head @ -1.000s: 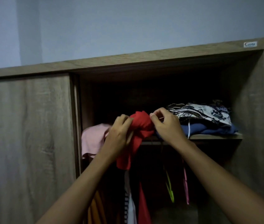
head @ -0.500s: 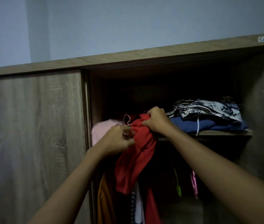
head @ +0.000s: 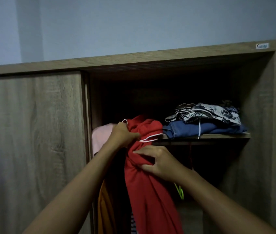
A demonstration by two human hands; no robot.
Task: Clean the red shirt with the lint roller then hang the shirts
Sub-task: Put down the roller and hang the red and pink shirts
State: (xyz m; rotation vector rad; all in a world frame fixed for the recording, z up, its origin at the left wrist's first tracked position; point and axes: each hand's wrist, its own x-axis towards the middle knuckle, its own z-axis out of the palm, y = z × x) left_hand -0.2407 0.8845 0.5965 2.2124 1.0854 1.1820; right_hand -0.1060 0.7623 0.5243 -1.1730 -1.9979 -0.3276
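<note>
The red shirt [head: 149, 191] hangs down in front of the open wardrobe, its top bunched at shelf height with a white hanger [head: 148, 139] partly showing in the neck. My left hand [head: 122, 135] grips the shirt's top near the hanger hook. Lower and to the right, my right hand [head: 157, 160] pinches the red cloth at chest level. No lint roller is in view.
A wooden shelf [head: 218, 136] carries a folded blue garment [head: 201, 130] and a patterned one [head: 206, 113]. A pink garment [head: 100, 137] lies at the shelf's left. Orange clothes [head: 105, 208] and a green hanger [head: 180, 192] hang below. The sliding door [head: 32, 141] covers the left half.
The red shirt has unrolled and now hangs much longer. My right hand dropped from the shirt's top to its chest; my left hand rose to the top by the hanger.
</note>
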